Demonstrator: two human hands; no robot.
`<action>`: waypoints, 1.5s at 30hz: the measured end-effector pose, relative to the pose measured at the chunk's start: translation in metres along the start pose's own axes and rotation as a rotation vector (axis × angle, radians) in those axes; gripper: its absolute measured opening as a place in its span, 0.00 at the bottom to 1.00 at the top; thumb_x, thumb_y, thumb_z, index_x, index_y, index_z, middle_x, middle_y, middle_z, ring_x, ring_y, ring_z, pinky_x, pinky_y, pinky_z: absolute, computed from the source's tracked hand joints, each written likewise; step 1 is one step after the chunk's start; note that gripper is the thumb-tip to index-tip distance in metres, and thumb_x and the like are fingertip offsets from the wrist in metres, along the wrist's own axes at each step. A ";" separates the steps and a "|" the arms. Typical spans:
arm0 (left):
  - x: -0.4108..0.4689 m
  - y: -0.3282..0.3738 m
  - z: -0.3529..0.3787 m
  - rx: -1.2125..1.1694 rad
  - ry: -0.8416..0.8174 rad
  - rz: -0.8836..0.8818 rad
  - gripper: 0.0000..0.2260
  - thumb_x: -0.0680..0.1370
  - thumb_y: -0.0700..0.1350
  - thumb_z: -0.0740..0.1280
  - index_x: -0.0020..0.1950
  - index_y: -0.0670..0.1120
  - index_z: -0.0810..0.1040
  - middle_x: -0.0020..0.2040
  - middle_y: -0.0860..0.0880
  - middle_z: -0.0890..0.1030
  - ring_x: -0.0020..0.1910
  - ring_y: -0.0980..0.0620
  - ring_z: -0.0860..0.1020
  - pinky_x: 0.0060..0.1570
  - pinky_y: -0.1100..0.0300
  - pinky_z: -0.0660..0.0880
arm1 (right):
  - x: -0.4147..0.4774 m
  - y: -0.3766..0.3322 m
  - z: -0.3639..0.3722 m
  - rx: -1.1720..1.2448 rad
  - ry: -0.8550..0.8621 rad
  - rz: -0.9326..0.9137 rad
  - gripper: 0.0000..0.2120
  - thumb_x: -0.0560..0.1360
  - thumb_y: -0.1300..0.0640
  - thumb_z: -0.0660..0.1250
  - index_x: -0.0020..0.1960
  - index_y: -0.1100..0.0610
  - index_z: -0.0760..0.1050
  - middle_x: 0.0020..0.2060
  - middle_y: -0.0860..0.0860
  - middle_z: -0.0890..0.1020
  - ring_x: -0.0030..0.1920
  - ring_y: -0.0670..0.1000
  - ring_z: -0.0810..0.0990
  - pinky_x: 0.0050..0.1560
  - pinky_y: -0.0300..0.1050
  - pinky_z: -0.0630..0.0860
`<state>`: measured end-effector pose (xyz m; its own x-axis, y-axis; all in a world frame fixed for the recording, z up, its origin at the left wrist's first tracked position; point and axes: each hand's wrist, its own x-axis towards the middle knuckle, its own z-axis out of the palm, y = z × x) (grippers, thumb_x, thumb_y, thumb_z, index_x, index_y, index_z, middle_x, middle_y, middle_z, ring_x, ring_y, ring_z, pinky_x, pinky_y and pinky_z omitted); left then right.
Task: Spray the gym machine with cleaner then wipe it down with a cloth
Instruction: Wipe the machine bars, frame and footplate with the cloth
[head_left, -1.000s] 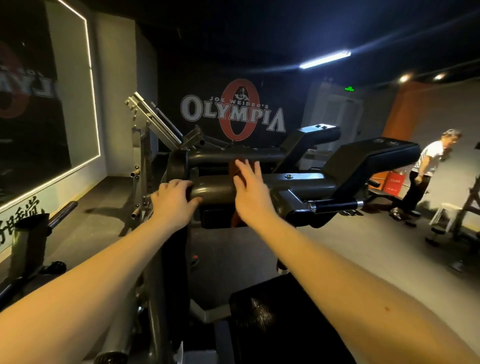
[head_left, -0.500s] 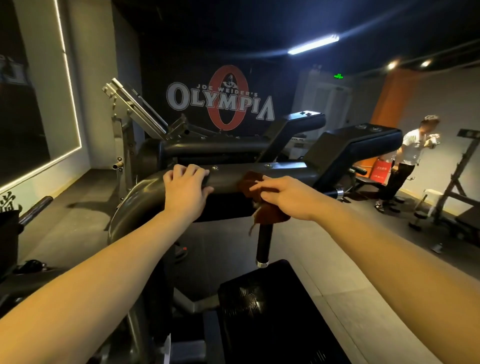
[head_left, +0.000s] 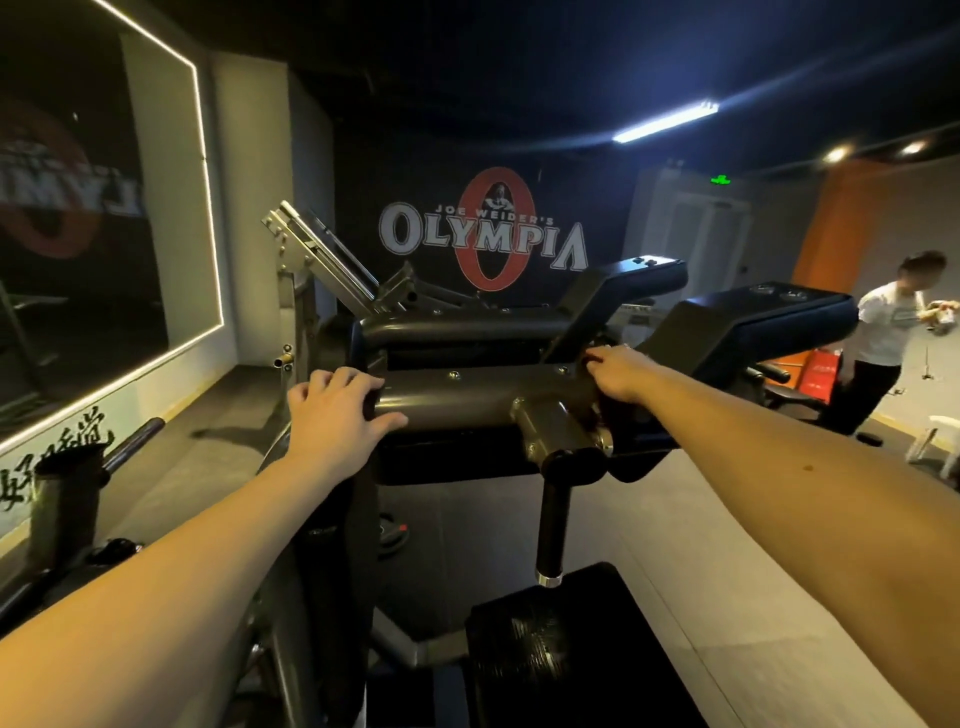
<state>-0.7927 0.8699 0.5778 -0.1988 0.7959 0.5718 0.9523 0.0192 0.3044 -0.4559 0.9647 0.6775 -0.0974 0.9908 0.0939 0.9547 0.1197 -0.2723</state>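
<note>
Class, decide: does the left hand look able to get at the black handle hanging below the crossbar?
Probably yes: the left hand holds the grey crossbar, nothing stands between it and the black handle, and the right hand is higher up.

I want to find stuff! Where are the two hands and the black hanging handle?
left hand (head_left: 337, 415): head view, back of the hand.
right hand (head_left: 618, 371): head view, back of the hand.
black hanging handle (head_left: 551, 525): head view, middle of the grip.

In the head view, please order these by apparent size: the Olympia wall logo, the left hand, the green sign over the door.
Largest: Olympia wall logo.
Then left hand, though nearness to the camera enlarges it.
Smallest: green sign.
</note>
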 end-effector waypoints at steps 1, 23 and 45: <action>0.000 -0.001 0.000 -0.011 -0.001 0.000 0.28 0.77 0.66 0.68 0.73 0.54 0.75 0.70 0.52 0.74 0.72 0.45 0.66 0.69 0.47 0.59 | 0.005 -0.008 0.001 0.014 -0.023 -0.007 0.19 0.87 0.54 0.54 0.76 0.50 0.71 0.74 0.58 0.72 0.74 0.60 0.69 0.77 0.60 0.62; -0.034 -0.110 0.001 -0.219 -0.076 -0.201 0.22 0.79 0.60 0.70 0.72 0.55 0.78 0.66 0.50 0.79 0.68 0.44 0.73 0.67 0.44 0.68 | 0.055 -0.133 0.068 -0.065 -0.077 -0.127 0.21 0.84 0.49 0.53 0.72 0.51 0.74 0.73 0.53 0.74 0.72 0.59 0.71 0.75 0.63 0.63; -0.037 -0.127 0.020 -0.443 -0.051 -0.215 0.20 0.79 0.57 0.72 0.70 0.54 0.79 0.64 0.49 0.77 0.65 0.44 0.74 0.67 0.36 0.70 | -0.075 -0.189 0.194 0.138 0.570 -0.346 0.30 0.85 0.53 0.57 0.84 0.49 0.50 0.83 0.50 0.46 0.83 0.53 0.38 0.81 0.56 0.36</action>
<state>-0.9013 0.8500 0.5033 -0.3575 0.8312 0.4258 0.6992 -0.0640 0.7120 -0.6840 0.8802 0.5359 -0.1909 0.7105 0.6773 0.8473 0.4676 -0.2517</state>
